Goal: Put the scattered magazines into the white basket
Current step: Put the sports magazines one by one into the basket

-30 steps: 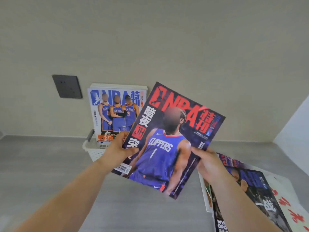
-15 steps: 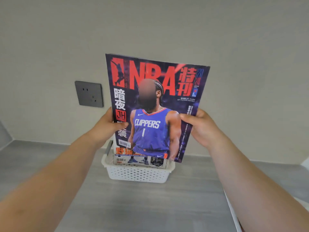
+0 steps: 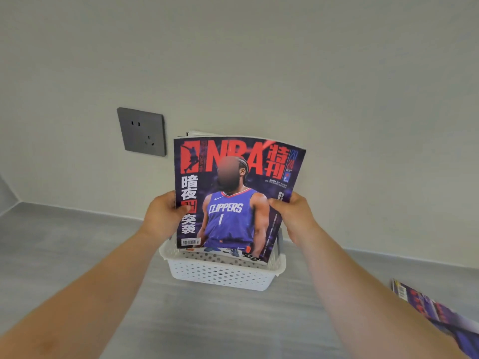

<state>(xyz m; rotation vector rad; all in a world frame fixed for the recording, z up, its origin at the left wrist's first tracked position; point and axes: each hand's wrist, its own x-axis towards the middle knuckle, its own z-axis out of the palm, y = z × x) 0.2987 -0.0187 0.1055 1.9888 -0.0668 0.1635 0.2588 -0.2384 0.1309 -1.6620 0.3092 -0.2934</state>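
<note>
Nearly upright, purple magazine (image 3: 233, 203), red NBA masthead, Clippers jersey

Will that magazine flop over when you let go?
Probably a bit: the magazine bows along its top between left hand and right hand. It looks thin, so likely light. In the basket it should lean on the magazine behind.

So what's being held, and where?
The dark purple glossy NBA magazine, upright: left hand grips its left edge, right hand its right edge, both about mid-height.
</note>
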